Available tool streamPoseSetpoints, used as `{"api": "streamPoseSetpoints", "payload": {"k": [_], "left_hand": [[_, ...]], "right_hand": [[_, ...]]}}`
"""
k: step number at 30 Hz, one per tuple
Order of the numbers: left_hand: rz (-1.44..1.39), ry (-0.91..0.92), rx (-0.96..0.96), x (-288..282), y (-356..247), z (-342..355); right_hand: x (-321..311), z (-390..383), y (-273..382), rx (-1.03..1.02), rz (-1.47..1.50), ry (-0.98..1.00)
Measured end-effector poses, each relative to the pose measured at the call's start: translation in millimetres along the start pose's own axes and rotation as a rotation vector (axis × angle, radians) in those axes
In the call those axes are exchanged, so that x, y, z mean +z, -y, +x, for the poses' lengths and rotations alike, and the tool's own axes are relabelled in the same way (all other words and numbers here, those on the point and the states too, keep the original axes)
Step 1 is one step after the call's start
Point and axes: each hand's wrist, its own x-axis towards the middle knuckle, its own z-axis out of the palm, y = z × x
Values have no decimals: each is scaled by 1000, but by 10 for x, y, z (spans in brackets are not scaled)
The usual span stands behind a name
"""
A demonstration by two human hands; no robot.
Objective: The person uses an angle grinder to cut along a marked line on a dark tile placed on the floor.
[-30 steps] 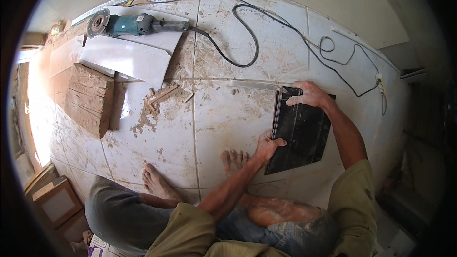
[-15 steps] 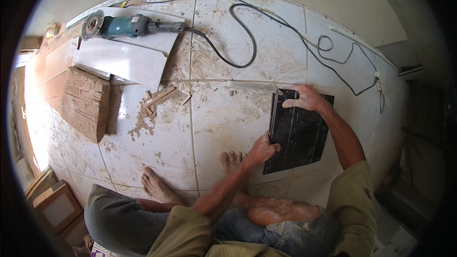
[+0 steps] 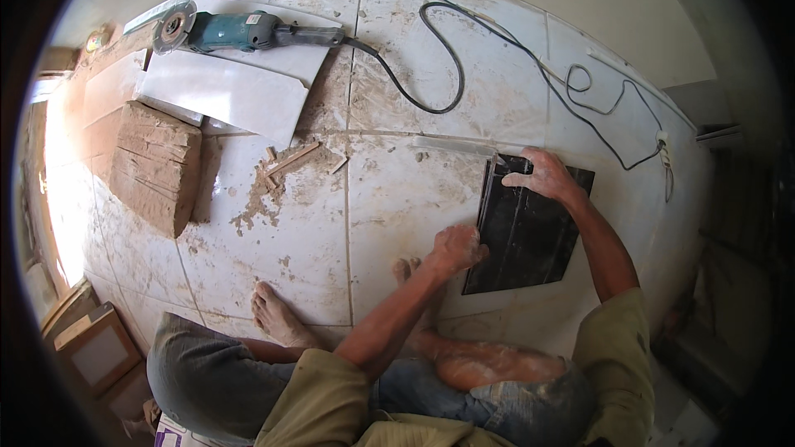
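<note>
A flat black panel (image 3: 530,236) with pale lines across it lies on the floor in front of me, to the right. Thin layered edges show along its left side. My right hand (image 3: 546,175) grips its far edge, thumb stretched over the top face and fingers over the edge. At the panel's left edge, my left hand (image 3: 458,249) is closed in a fist, knuckles touching or just over the border. What its fingers hold is hidden. A pale flat strip (image 3: 454,146) lies on the floor, its right end against the panel's far left corner.
A green angle grinder (image 3: 240,31) rests on cut white tiles (image 3: 224,97) at the far left, its black cable (image 3: 454,50) winding rightward. Nearer stands a rough wooden block (image 3: 157,167). Wood scraps (image 3: 291,159) and dried mortar dirty the tiled floor. My bare feet (image 3: 277,314) are close by.
My left hand has shifted slightly away from me along the panel's left edge, and its thumb no longer shows over the panel. The right hand keeps its grip. The whole view has shifted slightly.
</note>
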Motion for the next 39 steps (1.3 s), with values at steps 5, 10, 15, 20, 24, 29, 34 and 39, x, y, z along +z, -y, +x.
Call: {"api": "streamPoseSetpoints", "payload": {"k": [5,10,15,20,24,29,34,39], "left_hand": [[12,7,-11,-40,70,41],[4,-29,-43,43,85,92],[-140,-26,21,171,203,135],[-326,-13,4,106,86,91],[-331,29,-69,93,148,97],[-355,-4,-54,102,193,78],[-324,13,-67,90,119,103],[-258,-40,-6,64,65,55]], "right_hand": [[52,-31,-63,-38,-27,-55],[132,-83,-96,-117,-26,-141],[142,-60,-190,-4,-49,-47],[83,21,-355,28,22,-15],[-76,89,-267,23,201,101],[-134,100,-212,76,186,120],[54,-48,-293,-80,71,-89],[314,-83,-210,-38,73,-335]]}}
